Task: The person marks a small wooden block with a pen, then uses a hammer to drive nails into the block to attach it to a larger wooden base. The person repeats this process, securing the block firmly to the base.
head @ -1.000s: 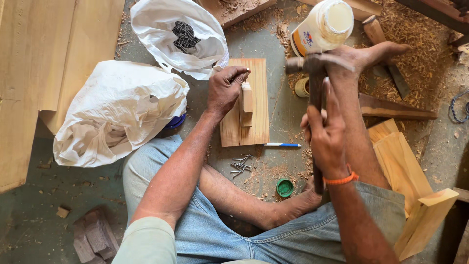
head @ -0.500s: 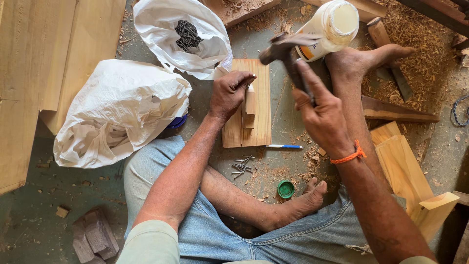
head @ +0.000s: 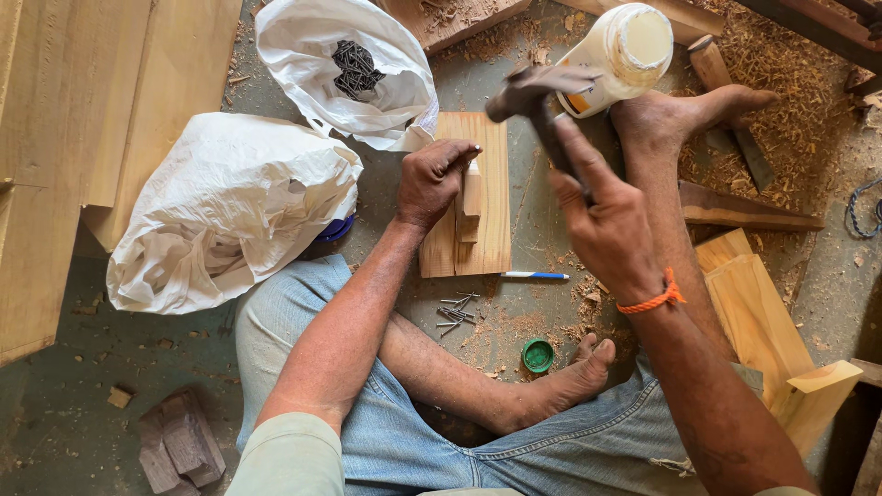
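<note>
The right hand is wrapped tight round the handle of a hammer, whose head is raised above and a little to the far side of the work. The left hand is pinched closed on a small wood block, steadying it on a flat board on the floor; whether a nail stands under those fingertips I cannot tell, they cover the spot.

The risk I see is plain: the fingertips sit right on top of the block, so a blow landing slightly off would catch them, or kick the little block sideways across the board. A glue bottle stands just behind the hammer head and could be clipped on a swing.

From the hammer hand, the block lies down and to its left, well apart; it is beneath the left hand's fingers. Loose nails and a green cap lie nearer the body than either hand
</note>
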